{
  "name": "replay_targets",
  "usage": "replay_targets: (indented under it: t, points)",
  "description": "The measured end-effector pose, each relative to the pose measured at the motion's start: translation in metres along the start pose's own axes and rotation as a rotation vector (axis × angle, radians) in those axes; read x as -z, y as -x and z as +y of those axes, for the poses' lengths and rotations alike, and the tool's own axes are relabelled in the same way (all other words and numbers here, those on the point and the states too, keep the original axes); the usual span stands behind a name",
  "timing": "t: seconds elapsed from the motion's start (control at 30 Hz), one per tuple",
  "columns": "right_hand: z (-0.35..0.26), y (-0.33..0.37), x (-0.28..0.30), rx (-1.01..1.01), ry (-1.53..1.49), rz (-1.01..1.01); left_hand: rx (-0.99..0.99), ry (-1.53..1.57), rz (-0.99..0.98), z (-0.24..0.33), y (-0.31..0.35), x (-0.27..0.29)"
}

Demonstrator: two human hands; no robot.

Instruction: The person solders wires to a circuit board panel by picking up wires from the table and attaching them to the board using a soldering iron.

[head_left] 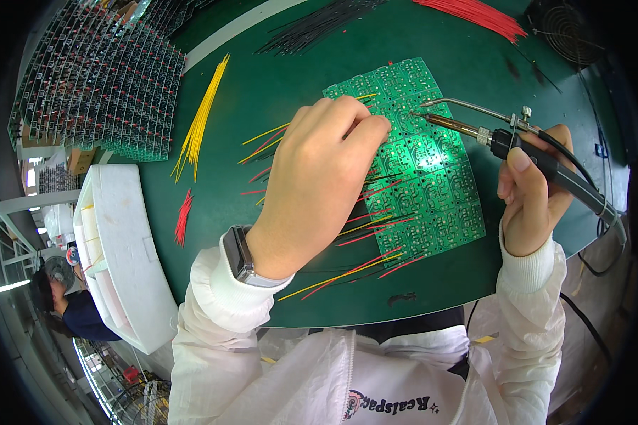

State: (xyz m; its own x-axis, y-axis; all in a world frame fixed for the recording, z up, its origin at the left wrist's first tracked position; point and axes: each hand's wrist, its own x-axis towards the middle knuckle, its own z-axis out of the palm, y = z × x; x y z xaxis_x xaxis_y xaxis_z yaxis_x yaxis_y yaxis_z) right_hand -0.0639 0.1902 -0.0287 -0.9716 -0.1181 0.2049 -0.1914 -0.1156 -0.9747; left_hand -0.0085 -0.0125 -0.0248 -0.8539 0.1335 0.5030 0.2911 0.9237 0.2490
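Note:
A green panel of circuit boards lies on the green mat, with red, yellow and black wires sticking out along its left side. My left hand is over that side, thumb and forefinger pinched together just above the panel. Whatever is between those fingertips is hidden. My right hand grips a black-handled soldering iron with a thin metal feed tube clamped beside it. The iron's tip points left and reaches the upper middle of the panel; I cannot tell if it touches.
Yellow wires and short red wires lie to the left. Black wires and red wires are at the far side. Stacked circuit boards, a white foam box and a round fan grille stand around. Another person is at far left.

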Motion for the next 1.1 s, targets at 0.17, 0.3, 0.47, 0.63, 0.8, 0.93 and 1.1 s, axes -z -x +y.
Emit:
replay_targets:
  t: [0.17,0.3,0.47,0.63,0.8,0.93,1.1]
  points:
    - [0.000,-0.001,0.001,-0.023,0.000,0.007,0.009,0.019,-0.011,0.002,-0.001,0.002]
    - [-0.001,-0.001,0.001,-0.017,0.007,0.024,0.027,0.005,-0.023,0.006,0.000,0.003]
    - [-0.004,-0.001,0.001,-0.020,-0.016,0.029,0.013,0.025,-0.023,0.005,-0.001,0.004]
    - [-0.007,-0.001,-0.001,-0.011,-0.029,0.045,0.023,0.052,-0.008,-0.007,-0.009,0.015]
    - [-0.009,-0.002,-0.001,-0.001,-0.070,0.043,0.360,-0.179,0.162,-0.092,-0.013,0.054]
    - [-0.009,-0.001,-0.002,-0.026,-0.048,0.038,0.570,-0.258,0.081,-0.144,0.017,0.060]
    - [-0.007,-0.002,-0.003,0.002,-0.049,0.051,0.646,-0.260,0.051,-0.145,0.015,0.055]
